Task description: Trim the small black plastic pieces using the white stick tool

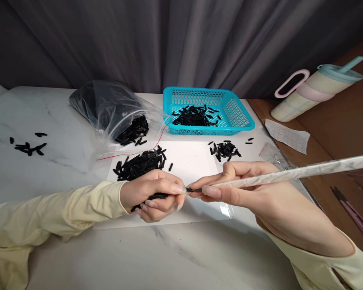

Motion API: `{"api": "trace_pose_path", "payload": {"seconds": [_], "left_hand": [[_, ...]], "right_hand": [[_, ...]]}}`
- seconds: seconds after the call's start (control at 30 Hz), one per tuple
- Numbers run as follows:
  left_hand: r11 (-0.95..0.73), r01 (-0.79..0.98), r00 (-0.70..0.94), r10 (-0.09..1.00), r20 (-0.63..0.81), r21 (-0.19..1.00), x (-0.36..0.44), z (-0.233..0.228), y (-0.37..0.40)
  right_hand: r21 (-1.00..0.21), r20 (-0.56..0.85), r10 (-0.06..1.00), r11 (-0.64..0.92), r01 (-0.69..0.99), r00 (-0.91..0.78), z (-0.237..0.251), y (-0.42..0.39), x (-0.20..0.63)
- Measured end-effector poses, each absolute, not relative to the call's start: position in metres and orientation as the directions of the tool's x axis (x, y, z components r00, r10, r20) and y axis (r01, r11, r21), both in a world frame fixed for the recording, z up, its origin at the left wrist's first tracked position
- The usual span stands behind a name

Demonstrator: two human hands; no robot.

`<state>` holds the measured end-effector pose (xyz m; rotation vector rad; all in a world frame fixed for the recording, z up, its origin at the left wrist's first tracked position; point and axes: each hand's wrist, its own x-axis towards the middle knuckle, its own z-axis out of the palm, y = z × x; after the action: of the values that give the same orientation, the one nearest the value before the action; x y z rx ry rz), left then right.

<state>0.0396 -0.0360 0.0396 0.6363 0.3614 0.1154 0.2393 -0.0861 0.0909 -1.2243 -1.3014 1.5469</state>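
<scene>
My left hand [157, 193] is closed around several small, elongated black pieces [157, 196]. Its thumb and forefinger pinch at a tiny dark piece, whose details are mostly covered by the fingertips. My right hand [245, 189] grips a thin tool with a long white marbled handle [290, 174], and its dark narrow tip meets the left fingertips. Under both hands lies a white sheet [190, 157]. Just behind my left hand is a heap of black pieces [139, 164]; a smaller pile [226, 150] lies beyond my right hand.
A clear zip bag [99, 104] of black pieces lies open at the back. Beside it stands a blue perforated basket [211, 131] with more pieces. Loose pieces [30, 148] lie far left. On the right are a tumbler [311, 94], paper [287, 135] and a pink-handled cutter [352, 213].
</scene>
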Motion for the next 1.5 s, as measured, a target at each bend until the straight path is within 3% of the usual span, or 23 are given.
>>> {"api": "trace_pose_path", "payload": {"seconds": [0.43,0.8,1.07,1.33,1.5], "left_hand": [[0.810,-0.024,0.948,0.205,-0.244,0.586,0.040,0.038,-0.037],[0.806,-0.027,0.939,0.223,-0.261,0.591,0.039,0.038,-0.037],[0.804,-0.021,0.931,0.233,-0.281,0.595,0.040,0.038,-0.036],[0.778,0.001,0.912,0.257,-0.319,0.628,0.039,0.037,-0.037],[0.762,-0.004,0.883,0.306,-0.355,0.647,0.041,0.037,-0.038]], "right_hand": [[-0.971,-0.224,0.914,-0.239,-0.004,-0.339,0.092,-0.084,0.244],[-0.967,-0.251,0.946,-0.238,0.089,-0.205,0.094,-0.089,0.241],[-0.966,-0.248,0.948,-0.227,0.123,-0.200,0.099,-0.093,0.237],[-0.913,-0.042,0.987,0.025,0.406,-0.153,0.095,-0.104,0.233],[-0.767,0.078,0.992,0.125,0.629,-0.102,0.086,-0.116,0.222]]}}
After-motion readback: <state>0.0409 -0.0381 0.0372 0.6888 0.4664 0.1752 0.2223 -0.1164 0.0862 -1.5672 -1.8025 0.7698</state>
